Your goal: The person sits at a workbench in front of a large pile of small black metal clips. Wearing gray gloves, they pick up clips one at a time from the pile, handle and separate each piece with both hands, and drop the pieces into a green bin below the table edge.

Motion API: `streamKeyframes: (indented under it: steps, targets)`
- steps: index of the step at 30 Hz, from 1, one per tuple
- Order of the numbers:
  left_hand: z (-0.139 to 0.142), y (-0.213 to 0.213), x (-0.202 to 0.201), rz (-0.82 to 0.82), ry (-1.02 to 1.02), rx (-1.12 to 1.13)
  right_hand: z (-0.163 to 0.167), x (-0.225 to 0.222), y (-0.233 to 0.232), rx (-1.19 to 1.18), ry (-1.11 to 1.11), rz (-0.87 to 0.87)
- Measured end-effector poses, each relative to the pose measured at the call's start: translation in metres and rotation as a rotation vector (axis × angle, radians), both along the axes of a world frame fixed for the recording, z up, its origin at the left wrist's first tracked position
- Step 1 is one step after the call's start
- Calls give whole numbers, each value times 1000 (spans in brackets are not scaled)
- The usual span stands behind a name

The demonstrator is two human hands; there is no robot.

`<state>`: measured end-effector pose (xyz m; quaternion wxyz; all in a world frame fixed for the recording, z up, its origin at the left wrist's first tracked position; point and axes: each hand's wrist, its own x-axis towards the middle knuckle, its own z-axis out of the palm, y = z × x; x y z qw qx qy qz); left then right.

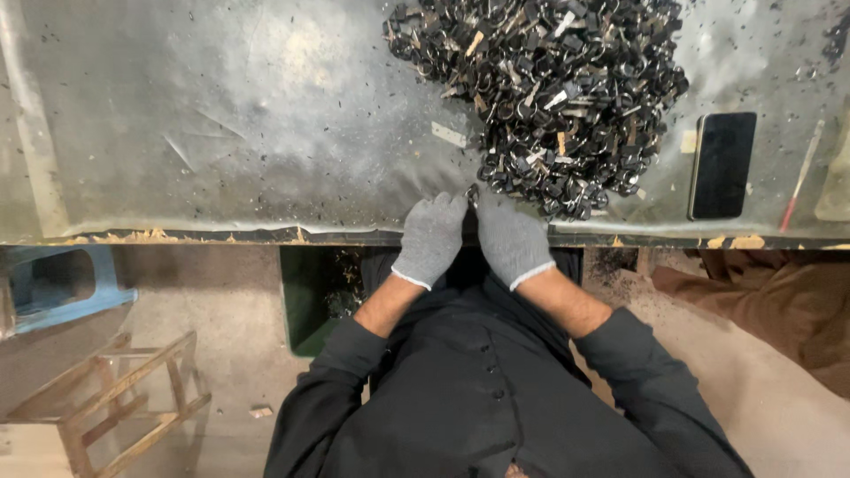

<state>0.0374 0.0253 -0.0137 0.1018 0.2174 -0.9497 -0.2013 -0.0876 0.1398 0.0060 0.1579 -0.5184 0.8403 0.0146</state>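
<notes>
At the near edge of the counter (221,133), between our two gloved hands, sits a small dark metal piece (471,193). Our left hand (431,237) and right hand (511,237) meet over it, fingers curled together on it, though we cannot tell which hand pinches it. Just beyond lies the heap of black metal parts (549,97). Farther right rest a dark phone (722,165) and a red pencil (801,177). Below left stands a wooden stool (124,398).

Gloved left hand (431,237), right hand (509,237), perhaps pinching a part (472,193), black pile (549,97)
</notes>
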Motion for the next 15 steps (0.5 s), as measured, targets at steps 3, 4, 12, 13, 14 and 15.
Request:
streamKeyframes:
  steps: [3, 4, 12, 13, 14, 15]
  targets:
    - [0, -3, 1, 12, 75, 45, 1, -11, -2, -73, -277, -44]
    - [0, -3, 2, 8, 98, 37, 3, -11, -2, -109, -362, -69]
    - [-4, -1, 6, 32, 86, 60, -2, 3, 0, 30, -303, -72]
    - [-4, -2, 6, 19, 95, 55, -4, 0, -1, -64, -394, -72]
    - [-4, -2, 7, 4, 104, 54, -5, -3, -1, -156, -484, -75]
    - [-4, -3, 6, 18, 105, 53, -5, -7, -3, -182, -428, -89]
